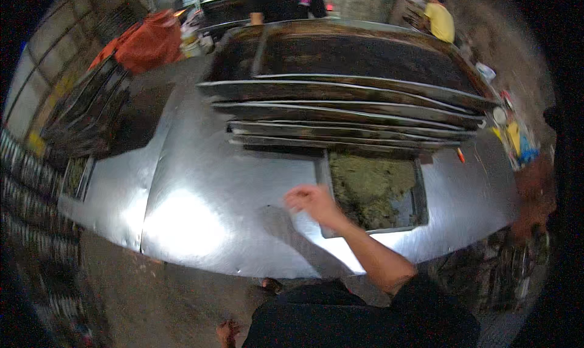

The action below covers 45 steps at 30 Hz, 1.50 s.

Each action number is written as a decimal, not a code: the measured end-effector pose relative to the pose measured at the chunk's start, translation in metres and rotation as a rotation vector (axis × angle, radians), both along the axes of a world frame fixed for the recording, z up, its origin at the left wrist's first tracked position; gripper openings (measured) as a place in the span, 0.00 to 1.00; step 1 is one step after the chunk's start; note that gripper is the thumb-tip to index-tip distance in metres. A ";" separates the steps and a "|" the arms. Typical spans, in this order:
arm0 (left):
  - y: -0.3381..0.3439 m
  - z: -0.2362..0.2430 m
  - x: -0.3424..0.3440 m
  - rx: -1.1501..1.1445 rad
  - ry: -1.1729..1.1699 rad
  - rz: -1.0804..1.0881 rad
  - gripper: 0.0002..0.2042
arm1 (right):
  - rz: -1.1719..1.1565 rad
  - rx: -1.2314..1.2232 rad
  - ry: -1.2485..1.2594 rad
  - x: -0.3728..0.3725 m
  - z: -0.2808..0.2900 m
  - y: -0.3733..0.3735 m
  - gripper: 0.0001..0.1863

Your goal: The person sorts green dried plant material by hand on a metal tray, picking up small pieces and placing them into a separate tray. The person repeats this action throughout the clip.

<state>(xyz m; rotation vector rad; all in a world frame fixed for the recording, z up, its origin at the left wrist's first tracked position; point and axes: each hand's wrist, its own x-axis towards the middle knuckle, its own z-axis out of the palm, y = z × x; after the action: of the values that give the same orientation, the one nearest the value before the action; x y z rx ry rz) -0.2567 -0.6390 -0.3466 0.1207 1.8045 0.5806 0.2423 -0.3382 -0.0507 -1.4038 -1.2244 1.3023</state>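
My right hand (311, 203) hovers over the metal tabletop, just left of a shallow rectangular tray (420, 196). Motion blurs it, but its fingers look loosely bent and apart, with nothing seen between them. Inside the tray lies a clumpy greenish-brown mass (374, 187), and part of the tray's bottom shows at the lower right. The tray's far end is tucked under a stack of large dark trays (365, 93) with pale metal rims. Down by my side, away from the table, hangs my left hand (228, 333); it is too dim and small to make out its fingers.
The shiny metal table (243, 238) reflects a bright glare at left. More dark trays (91, 114) and an orange-red cloth (143, 43) are at far left. A small orange object (460, 155) lies right of the stack. Across the table stands a person in black (292, 1); another wears yellow (439, 21).
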 end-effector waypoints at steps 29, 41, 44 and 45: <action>0.197 0.280 0.314 0.758 0.450 -1.520 0.22 | 0.391 -0.202 -1.164 0.257 -0.054 0.045 0.19; 0.189 0.321 0.312 0.833 0.485 -1.281 0.18 | -0.204 -0.291 -0.569 0.270 -0.054 0.043 0.13; 0.199 0.324 0.313 0.568 0.438 -1.433 0.27 | -0.548 -0.317 0.225 0.274 -0.038 0.014 0.17; 0.203 0.323 0.315 0.603 0.432 -1.436 0.27 | -0.546 -0.330 0.427 0.274 -0.034 0.002 0.17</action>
<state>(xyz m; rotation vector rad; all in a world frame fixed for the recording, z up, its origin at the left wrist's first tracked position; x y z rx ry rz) 0.0587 -0.4365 -0.0232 1.8659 1.3815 -0.0095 0.5163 -0.3361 -0.0844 -1.4476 -0.3147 1.3436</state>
